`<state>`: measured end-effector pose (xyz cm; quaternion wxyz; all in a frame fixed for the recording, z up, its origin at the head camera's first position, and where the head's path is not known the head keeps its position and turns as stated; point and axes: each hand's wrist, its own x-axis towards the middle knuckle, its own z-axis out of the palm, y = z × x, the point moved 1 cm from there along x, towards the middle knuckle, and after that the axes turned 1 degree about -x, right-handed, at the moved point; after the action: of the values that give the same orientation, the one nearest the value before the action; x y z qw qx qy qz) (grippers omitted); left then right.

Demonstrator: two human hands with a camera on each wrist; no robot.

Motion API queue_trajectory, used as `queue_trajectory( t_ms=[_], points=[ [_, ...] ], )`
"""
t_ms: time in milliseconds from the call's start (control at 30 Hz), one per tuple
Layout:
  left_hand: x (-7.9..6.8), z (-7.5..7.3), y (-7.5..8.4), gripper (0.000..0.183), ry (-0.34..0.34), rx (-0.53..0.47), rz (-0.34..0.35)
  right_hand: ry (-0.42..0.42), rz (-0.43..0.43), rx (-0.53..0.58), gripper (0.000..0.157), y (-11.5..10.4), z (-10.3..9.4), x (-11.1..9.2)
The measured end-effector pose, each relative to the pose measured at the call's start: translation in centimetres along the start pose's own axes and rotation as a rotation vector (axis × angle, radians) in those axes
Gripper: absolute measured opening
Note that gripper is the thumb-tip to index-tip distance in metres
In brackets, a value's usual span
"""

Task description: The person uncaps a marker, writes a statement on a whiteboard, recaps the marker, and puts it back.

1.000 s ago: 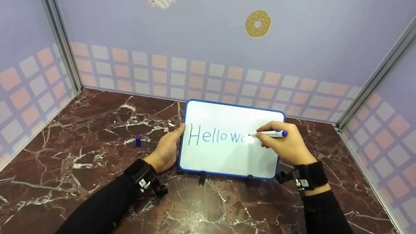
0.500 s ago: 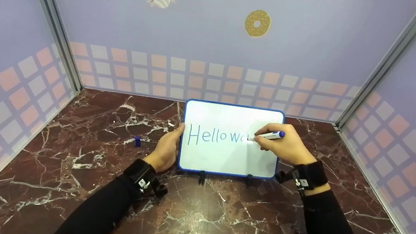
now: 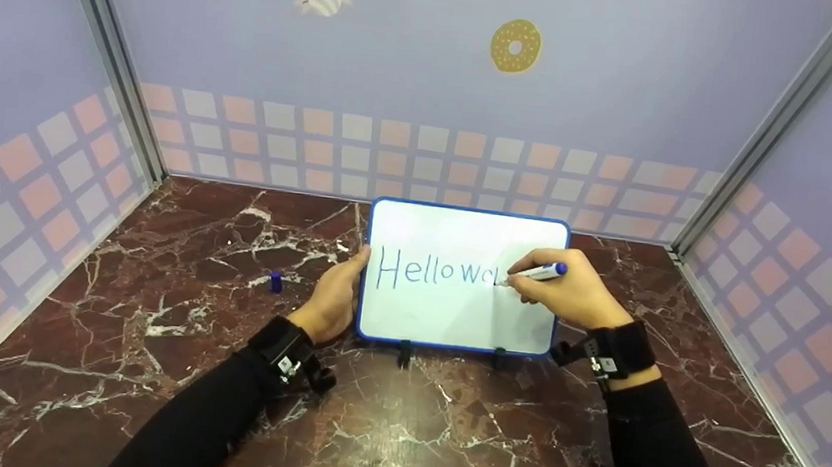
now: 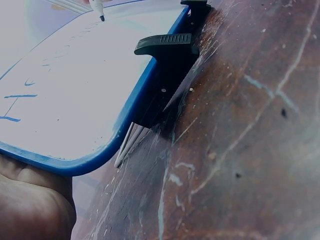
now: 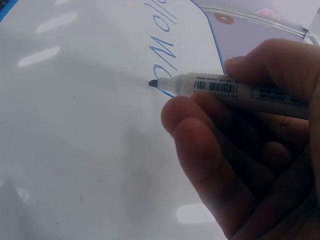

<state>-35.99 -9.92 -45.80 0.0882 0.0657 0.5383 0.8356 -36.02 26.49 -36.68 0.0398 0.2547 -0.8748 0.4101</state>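
Observation:
A small whiteboard [image 3: 446,315] with a blue frame leans upright on a black-clipped stand, "Hello" and further blue letters written across it. My left hand [image 3: 331,297] holds the board's left edge, thumb along the frame and fingers hidden behind. The left wrist view shows that hand [image 4: 35,205] under the blue rim. Between thumb and fingers, my right hand [image 3: 566,284] pinches a white marker [image 3: 539,272] with a blue end. In the right wrist view the marker's dark tip [image 5: 153,83] is right at the newest stroke after the "w".
A blue marker cap [image 3: 275,281] stands on the dark red marbled table [image 3: 146,390], left of the board. Two black clips [image 3: 405,354] bear the board's lower edge. Patterned walls [image 3: 401,59] enclose the table at the back and sides.
The marker tip has moved slightly downward, and a short new stroke shows after the "wo". The right hand has shifted a little with it; the left hand has stayed in place.

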Motion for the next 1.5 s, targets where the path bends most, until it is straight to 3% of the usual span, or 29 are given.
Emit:
queue_trajectory(
  t_ms=[267,600,1500],
  points=[
    [0.04,-0.08,0.19,0.055,-0.024,0.028,0.01,0.048,-0.054,0.009,0.007,-0.22,-0.01,0.3],
    [0.17,0.08,0.5,0.055,-0.002,0.009,0.009,0.122,-0.08,0.014,0.005,-0.74,-0.21,0.56],
    [-0.09,-0.04,0.1,0.057,-0.029,0.02,0.001,0.125,-0.089,-0.006,0.006,-0.35,-0.28,0.2]
  ],
)
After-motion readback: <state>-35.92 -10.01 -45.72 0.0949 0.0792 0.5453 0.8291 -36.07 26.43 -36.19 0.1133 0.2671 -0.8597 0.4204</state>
